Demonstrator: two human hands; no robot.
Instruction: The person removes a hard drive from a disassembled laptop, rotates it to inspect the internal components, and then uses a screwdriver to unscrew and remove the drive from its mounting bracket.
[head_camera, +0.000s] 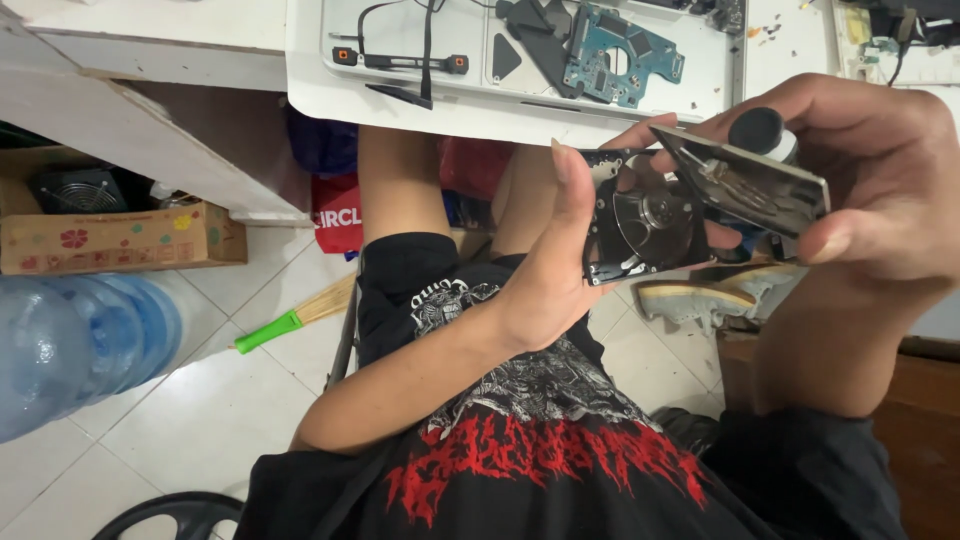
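My left hand (545, 270) sits mid-frame over my lap, fingers curled round the left edge of the open hard drive (650, 215), gripping its body with the shiny platter showing. My right hand (870, 180), at the right of the frame, pinches the metal cover (755, 185) by its far edge, tilted up off the drive like a lid. I judge it best to keep the body steady, lift the cover evenly, and keep my fingertips off the platter. Farther down, a water jug (80, 345) lies at lower left on the floor, with a cardboard box (120, 240) above it. At the top, a white tray (400, 95) holds a green circuit board (625, 55) and black cables (400, 55).
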